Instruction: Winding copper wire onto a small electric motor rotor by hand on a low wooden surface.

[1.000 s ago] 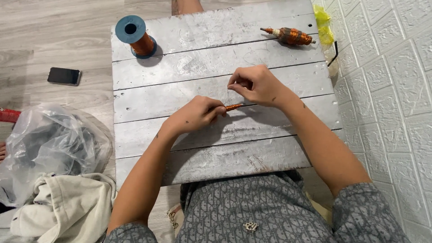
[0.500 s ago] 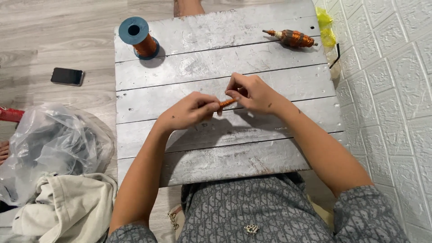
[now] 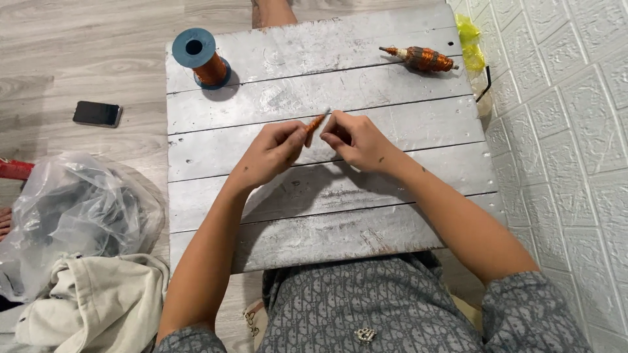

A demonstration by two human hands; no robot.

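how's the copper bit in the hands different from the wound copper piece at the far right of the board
The copper bit is thin and short, pinched between left hand and right hand; the wound copper piece is fatter, spindle-shaped and lies untouched on the board. Both look coppery orange.

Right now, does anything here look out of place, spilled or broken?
Nothing looks spilled or broken. Both hands, left hand and right hand, pinch a small copper-wound piece over the grey plank table. The one oddity: a dark phone lies on the floor beside the table, near a crumpled plastic bag.
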